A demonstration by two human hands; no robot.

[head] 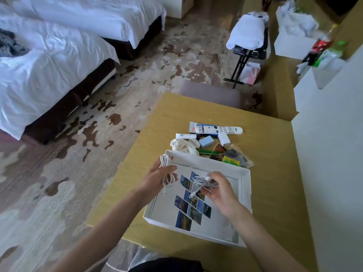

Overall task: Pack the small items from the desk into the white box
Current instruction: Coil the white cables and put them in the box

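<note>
The shallow white box lies open on the wooden desk, with a sheet of small photos on its floor. My left hand holds a coiled white cable over the box's left edge. Over the box's middle, my right hand grips a second bundled white cable whose plug end dangles. Beyond the box lie small items: a long white tube, a smaller white tube, a blue block, a white charger, a crumpled white cloth, green pens and a clear packet.
A grey chair stands at the desk's far edge. A white wall unit borders the desk on the right. Two beds fill the left, and a folding stand with a white bag stands beyond on patterned carpet.
</note>
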